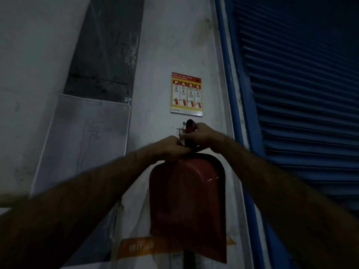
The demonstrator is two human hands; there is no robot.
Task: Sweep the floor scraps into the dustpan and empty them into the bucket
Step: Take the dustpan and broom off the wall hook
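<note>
The dustpan (187, 206) hangs flat on the wall (161, 45) in the lower middle of the frame, handle up. Both hands meet at the handle: the left hand (171, 145) just left of it, the right hand (202, 135) round it. A poster (186, 94) is on the wall just above them. A shutter (303, 94) fills the right side, and a board (83, 140) leans at the left

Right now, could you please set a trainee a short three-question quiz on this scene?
1. True or false: the dustpan lies flat on the floor.
2. What grips the dustpan's handle: A the right hand, B nothing, C a broom?
3. What does the poster above the dustpan explain?

Key: 1 false, it hangs upright against the wall. 2 A; the left hand is at the hook beside it. 3 How to use a fire extinguisher.
</note>
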